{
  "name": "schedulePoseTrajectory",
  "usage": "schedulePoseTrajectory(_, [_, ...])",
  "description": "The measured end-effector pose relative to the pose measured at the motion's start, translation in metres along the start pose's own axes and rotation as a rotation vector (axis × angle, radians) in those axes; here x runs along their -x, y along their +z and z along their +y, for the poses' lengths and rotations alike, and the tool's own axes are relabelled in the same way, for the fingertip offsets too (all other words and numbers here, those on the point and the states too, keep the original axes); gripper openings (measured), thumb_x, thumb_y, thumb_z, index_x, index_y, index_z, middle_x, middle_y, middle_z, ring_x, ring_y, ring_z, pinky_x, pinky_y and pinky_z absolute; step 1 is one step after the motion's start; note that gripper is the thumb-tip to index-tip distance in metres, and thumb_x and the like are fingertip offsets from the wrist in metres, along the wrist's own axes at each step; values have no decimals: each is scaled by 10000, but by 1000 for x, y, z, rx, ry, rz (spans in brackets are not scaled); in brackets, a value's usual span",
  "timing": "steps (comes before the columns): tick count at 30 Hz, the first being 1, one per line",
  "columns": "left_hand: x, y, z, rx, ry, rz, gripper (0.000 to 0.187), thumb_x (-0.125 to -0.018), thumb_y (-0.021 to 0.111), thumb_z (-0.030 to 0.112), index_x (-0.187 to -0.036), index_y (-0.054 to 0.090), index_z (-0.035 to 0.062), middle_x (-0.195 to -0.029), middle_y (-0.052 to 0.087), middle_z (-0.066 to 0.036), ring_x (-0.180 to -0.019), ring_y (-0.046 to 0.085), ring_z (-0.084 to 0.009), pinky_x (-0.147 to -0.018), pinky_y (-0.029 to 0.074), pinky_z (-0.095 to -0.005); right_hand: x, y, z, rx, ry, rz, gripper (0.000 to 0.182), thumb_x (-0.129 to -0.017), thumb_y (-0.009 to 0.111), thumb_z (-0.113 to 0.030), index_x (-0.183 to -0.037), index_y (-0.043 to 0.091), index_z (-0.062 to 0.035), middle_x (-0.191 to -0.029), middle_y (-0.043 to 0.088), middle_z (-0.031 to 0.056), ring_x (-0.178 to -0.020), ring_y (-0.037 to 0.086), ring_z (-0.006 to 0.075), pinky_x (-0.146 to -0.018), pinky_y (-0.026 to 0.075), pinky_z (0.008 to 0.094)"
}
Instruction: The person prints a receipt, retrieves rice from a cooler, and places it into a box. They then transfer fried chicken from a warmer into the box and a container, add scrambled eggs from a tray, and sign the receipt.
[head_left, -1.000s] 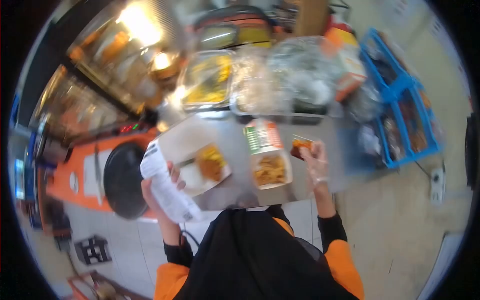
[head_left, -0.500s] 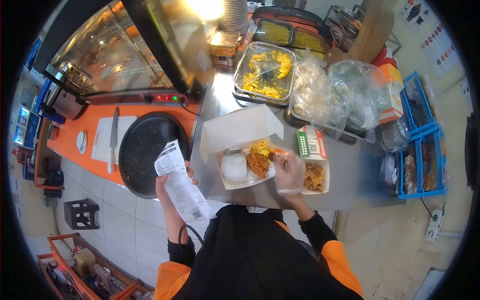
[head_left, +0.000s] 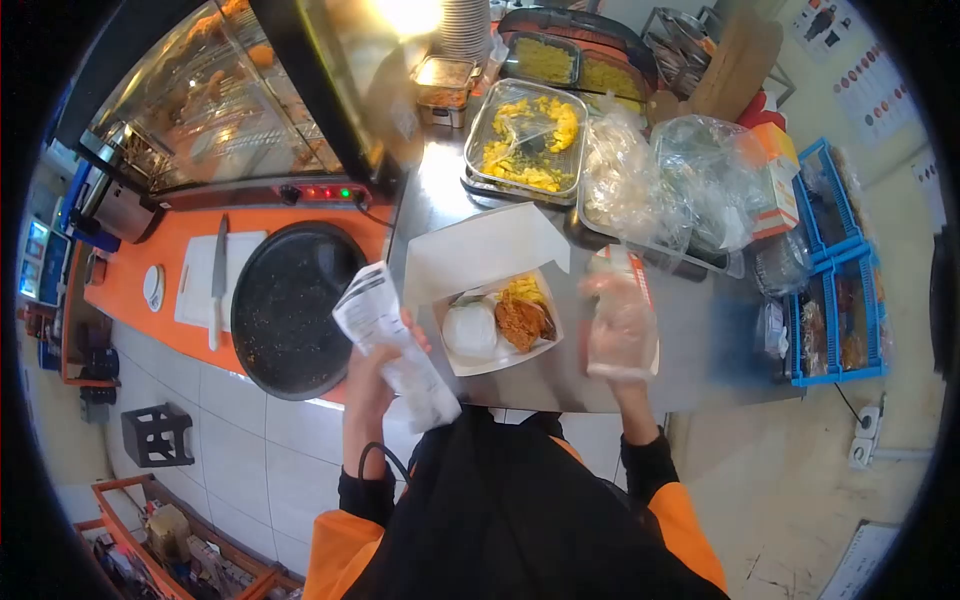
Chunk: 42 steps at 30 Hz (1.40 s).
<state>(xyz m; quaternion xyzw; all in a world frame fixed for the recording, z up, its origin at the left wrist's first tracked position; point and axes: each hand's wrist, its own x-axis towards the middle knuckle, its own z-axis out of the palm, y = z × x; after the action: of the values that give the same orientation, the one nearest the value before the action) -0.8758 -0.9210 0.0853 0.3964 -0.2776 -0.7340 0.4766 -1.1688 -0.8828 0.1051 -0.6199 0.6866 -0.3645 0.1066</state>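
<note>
My left hand (head_left: 375, 372) is closed on a long printed receipt (head_left: 372, 310), holding it between the round black tray and the meal box. Wearing a clear plastic glove, my right hand (head_left: 620, 325) is blurred by motion over a small carton (head_left: 638, 268) and hides most of it. Between my hands sits an open white meal box (head_left: 483, 245) with its lid raised. Inside lie a white mound of rice (head_left: 469, 331), a piece of fried chicken (head_left: 521, 322) and yellow scrambled egg (head_left: 524, 288).
A black round tray (head_left: 290, 330) and a knife (head_left: 218, 285) on a white cutting board (head_left: 192, 290) lie left. Behind the box stand a tub of scrambled egg (head_left: 548, 180) and plastic bags (head_left: 700, 170). Blue baskets (head_left: 838, 370) hang right; a heated display case (head_left: 230, 110) stands back left.
My right hand has left the chicken in the meal box and moved right over the small carton. My left hand has shifted slightly right with the receipt, which now tilts and blurs.
</note>
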Motion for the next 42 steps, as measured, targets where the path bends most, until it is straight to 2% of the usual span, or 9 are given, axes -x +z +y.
schedulePoseTrajectory(9, [-10,131,-65,-720,714,-113,961,-648,737,60,-1394,137,-14,-1370,306,-128,-1247,343,-169,-940,384,-278,-51,56,1,-121,79,243,352,-800,507,-66,-1151,494,-44,-1204,485,209,-1108,477,361,-926,395,400])
schedulePoseTrajectory(14, [-42,140,-59,-929,1143,-140,384,-617,705,58,-982,615,-18,-807,630,-111,-725,623,-278,-656,506,-345,2,67,-45,-206,33,347,339,-834,507,-73,-1165,472,-11,-1223,470,215,-1116,475,358,-917,407,393])
schedulePoseTrajectory(20, [-133,123,46,-517,1578,264,208,-776,538,42,-935,644,-41,-853,664,-114,-739,637,-191,-697,501,-280,95,61,-52,-467,-406,-147,366,-832,522,-45,-1190,463,9,-1248,444,189,-1138,461,348,-964,365,401])
schedulePoseTrajectory(21, [-168,94,51,-441,1256,46,296,-815,541,18,-1093,540,-81,-1033,607,-137,-829,611,-139,-719,504,-219,95,52,-41,-425,-273,-71,381,-821,518,-25,-1196,461,5,-1263,435,186,-1145,454,347,-968,362,400])
schedulePoseTrajectory(23, [-170,121,102,-1727,1025,507,521,-745,690,197,-1186,493,1,-1119,585,-144,-960,599,-245,-800,478,-298,80,36,-12,-350,-21,77,415,-799,510,14,-1210,458,-2,-1294,416,181,-1159,440,345,-975,355,398])
schedulePoseTrajectory(30, [-60,29,74,-1042,1052,490,520,-752,675,128,-1206,477,-29,-1143,556,-109,-1014,544,-221,-855,428,-340,63,-30,137,-39,389,198,345,-860,465,-89,-1200,453,-28,-1063,555,155,-1019,523,269,-886,390,358])
schedulePoseTrajectory(32, [-18,-3,13,-815,530,570,449,-741,640,94,-1156,506,-9,-1012,551,-84,-868,544,-149,-749,446,-276,72,-43,159,-180,627,-121,321,-884,463,-148,-1184,460,-35,-962,594,158,-927,570,269,-821,426,358])
schedulePoseTrajectory(35, [-15,-73,-110,-1019,311,574,432,-702,678,179,-1065,564,-25,-929,597,-142,-833,579,-237,-738,448,-338,80,-36,186,-214,517,-398,301,-901,458,-234,-1116,471,-23,-833,602,195,-811,592,325,-737,449,369])
schedulePoseTrajectory(42, [-13,-44,-130,-950,77,575,362,-786,524,210,-985,575,-87,-889,632,-211,-806,611,-279,-719,458,-374,67,-41,198,-130,328,-406,279,-906,360,-167,-1062,473,35,-900,562,288,-862,550,440,-721,427,432])
